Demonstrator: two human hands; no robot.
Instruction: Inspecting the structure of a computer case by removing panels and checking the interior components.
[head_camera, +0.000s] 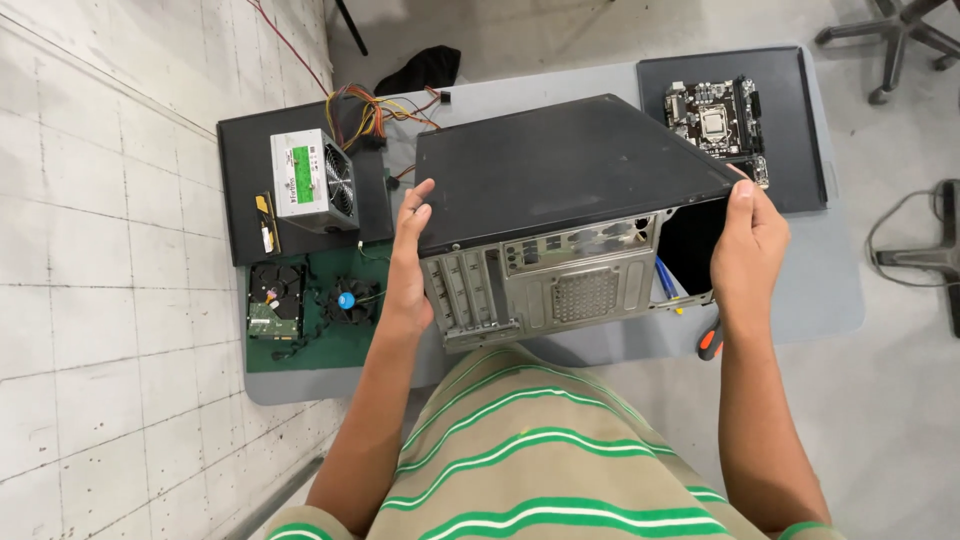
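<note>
Our left hand (408, 262) and right hand (748, 240) clasp opposite edges of the computer case (560, 190), fingers curled over its top panel, steadying it.

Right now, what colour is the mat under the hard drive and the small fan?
Dark green mat, seen in the head view.

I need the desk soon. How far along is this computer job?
Done: power supply, hard drive, small fan and motherboard lie out on mats. In hand: left hand and right hand grip the black computer case. Left: everything outside remains unfitted.
</note>
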